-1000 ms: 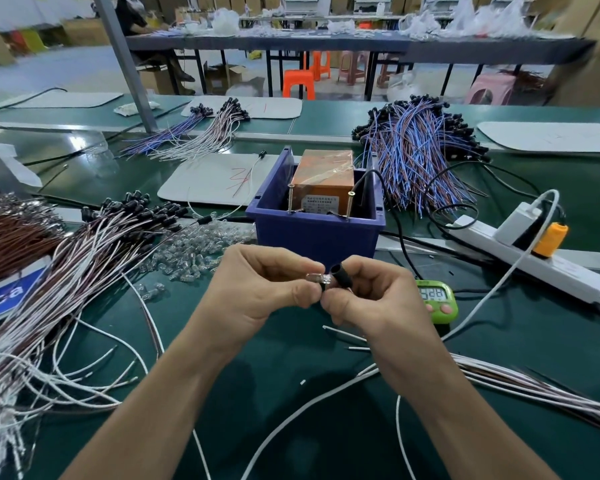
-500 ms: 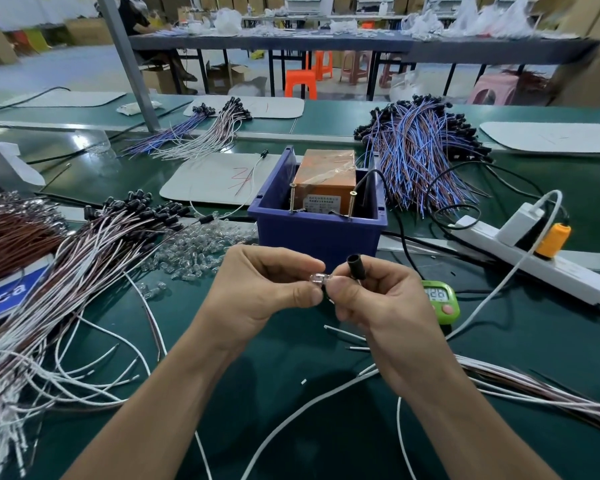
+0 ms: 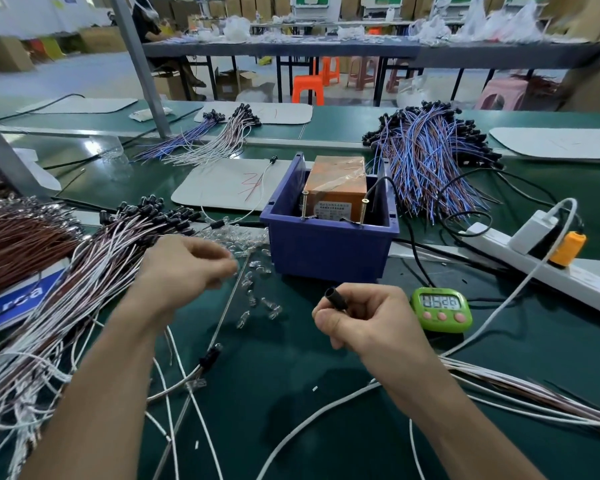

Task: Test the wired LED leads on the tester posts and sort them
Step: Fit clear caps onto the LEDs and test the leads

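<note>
The grip of the right hand point(image 3: 364, 320) is narrow and closed on a short black sleeve point(image 3: 336, 297). Thumb and forefinger pinch it, open end tilted up and to the left, above the green worktop point(image 3: 326, 393) and just in front of the blue bin point(image 3: 326, 251). Any wire running from the sleeve is hidden by the palm. The left hand point(image 3: 187, 268) is out to the left, over the heap of loose clear LEDs point(image 3: 246, 237), with its fingers curled. It is blurred, so I cannot tell whether its grip holds an LED or nothing.

The step in hand looks like fetching one LED to seat in the sleeve before testing. It would go best if a single LED is taken by its body, not its legs. The right hand should keep the sleeve's mouth steady and turned toward the incoming hand, so the part goes in straight.

For the test, the two screw posts point(image 3: 303, 206) stand upright in the bin in front of the orange box point(image 3: 336, 183). Each bare wire end should touch its own post without bridging the pair.

A thick bundle of white-and-brown wired leads point(image 3: 84, 271) lies at the left, and blue-and-brown leads point(image 3: 430, 161) are heaped behind the bin. These may be the supply and the sorted stock, though which is which is not shown. One sleeved lead point(image 3: 208, 356) lies between the forearms. A green timer point(image 3: 442, 310) sits just beside the right hand, and a power strip point(image 3: 551, 268) lies farther right.
</note>
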The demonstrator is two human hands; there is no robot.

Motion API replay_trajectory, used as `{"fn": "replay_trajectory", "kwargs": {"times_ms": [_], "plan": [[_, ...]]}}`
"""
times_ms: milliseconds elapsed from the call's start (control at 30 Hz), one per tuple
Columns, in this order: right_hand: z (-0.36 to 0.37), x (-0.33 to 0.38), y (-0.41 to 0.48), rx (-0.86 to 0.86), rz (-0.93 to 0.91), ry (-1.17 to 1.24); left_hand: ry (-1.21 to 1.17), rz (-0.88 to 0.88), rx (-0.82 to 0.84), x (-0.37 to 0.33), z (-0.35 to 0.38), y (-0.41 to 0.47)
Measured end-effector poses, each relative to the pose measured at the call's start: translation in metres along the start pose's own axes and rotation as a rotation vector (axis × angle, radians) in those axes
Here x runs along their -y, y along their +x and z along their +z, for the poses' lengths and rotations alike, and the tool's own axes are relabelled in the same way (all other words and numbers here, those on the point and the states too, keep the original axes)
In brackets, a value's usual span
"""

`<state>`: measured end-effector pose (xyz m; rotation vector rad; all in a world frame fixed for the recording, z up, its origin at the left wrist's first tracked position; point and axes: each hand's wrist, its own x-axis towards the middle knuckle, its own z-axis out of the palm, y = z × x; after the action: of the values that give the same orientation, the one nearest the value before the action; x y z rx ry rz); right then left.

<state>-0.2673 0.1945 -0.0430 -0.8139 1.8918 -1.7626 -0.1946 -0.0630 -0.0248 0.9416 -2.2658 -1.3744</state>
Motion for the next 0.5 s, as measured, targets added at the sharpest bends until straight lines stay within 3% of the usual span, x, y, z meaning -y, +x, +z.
{"fn": "replay_trajectory", "kwargs": {"times_ms": [100,233,400,500], "plan": [[0.001,-0.001,0.001,0.011,0.012,-0.013,-0.285,-0.081,-0.266,0.001,0.022,0.021],[-0.001,-0.001,0.001,0.002,0.017,-0.011,-0.079,-0.109,-0.389,0.003,0.032,0.047],[-0.007,-0.003,0.003,-0.011,0.025,-0.018,0.357,-0.156,-0.212,-0.017,0.023,0.093],[-0.007,-0.005,0.003,0.001,0.043,-0.029,0.323,-0.155,-0.059,-0.029,0.024,0.114]]}}
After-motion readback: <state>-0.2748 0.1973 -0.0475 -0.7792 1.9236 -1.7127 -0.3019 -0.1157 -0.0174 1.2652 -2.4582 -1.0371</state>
